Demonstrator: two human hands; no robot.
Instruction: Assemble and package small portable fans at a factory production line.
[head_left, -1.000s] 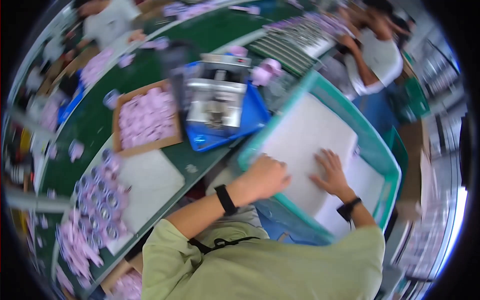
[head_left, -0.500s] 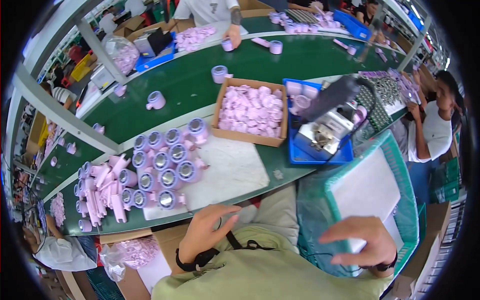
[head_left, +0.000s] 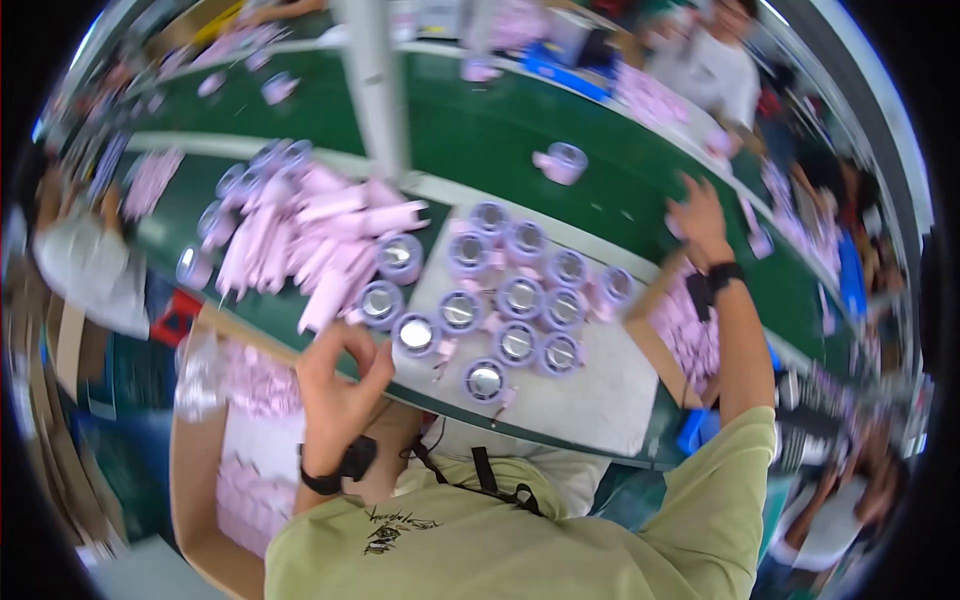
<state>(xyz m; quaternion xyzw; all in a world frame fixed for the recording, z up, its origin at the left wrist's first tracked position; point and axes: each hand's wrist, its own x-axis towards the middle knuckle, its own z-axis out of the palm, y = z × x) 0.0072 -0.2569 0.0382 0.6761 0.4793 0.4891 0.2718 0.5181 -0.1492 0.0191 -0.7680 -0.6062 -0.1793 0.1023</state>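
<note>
My right hand [head_left: 703, 222] reaches out over the green belt, fingers spread, at a lilac round housing [head_left: 674, 226] that it partly hides. Blur leaves it unclear whether the fingers touch it. Near the table's front edge, my left hand [head_left: 340, 385] is loosely curled, with thumb and forefinger a little apart and nothing visible between them. It is beside a pile of long pink handle-like shells [head_left: 300, 235] and a lilac housing with a silver disc [head_left: 416, 335]. Several more such housings [head_left: 520, 297] stand in loose rows on the white sheet [head_left: 615, 400].
A cardboard box [head_left: 655, 310] of small pink parts stands beneath my right forearm. Another lilac housing [head_left: 566, 162] sits on the green belt [head_left: 480, 130]. A grey post [head_left: 375, 100] rises behind the pile. Below left is an open carton [head_left: 195, 480] with bagged pink parts. Other people work around.
The view has swung left. My right hand has gone from beside the green crate out over the belt to a lilac housing. My left hand has moved toward the pink shells, its fingers more curled.
</note>
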